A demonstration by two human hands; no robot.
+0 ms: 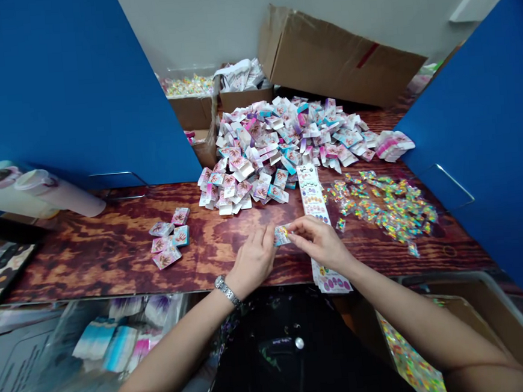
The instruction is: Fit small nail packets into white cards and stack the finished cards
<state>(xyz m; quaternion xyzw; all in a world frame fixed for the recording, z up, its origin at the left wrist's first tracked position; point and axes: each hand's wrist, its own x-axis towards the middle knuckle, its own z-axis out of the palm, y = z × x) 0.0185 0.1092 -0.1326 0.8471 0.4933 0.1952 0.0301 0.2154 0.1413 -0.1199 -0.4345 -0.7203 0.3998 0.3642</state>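
My left hand [257, 260], with a metal wristwatch [227, 290] above it, and my right hand [318, 243] meet over the table. Their fingertips pinch a small printed packet [281, 235] from both sides. Just beyond my right hand lies a long stack of printed sticker sheets [313, 195], and its lower end [332, 281] shows below that hand. A large heap of pink, white and blue folded cards [276, 146] spreads across the far table. Several matching cards [168, 242] sit in a small group left of my left hand. Colourful small packets [380, 205] lie scattered to the right.
The dark wood-grain table [112, 256] ends in a front edge near my body. Blue partitions [62, 85] [479, 142] stand on both sides. Cardboard boxes [341, 54] fill the back. A clear bag of cards [110, 350] sits below left, and a shiny-filled bin [410, 353] below right.
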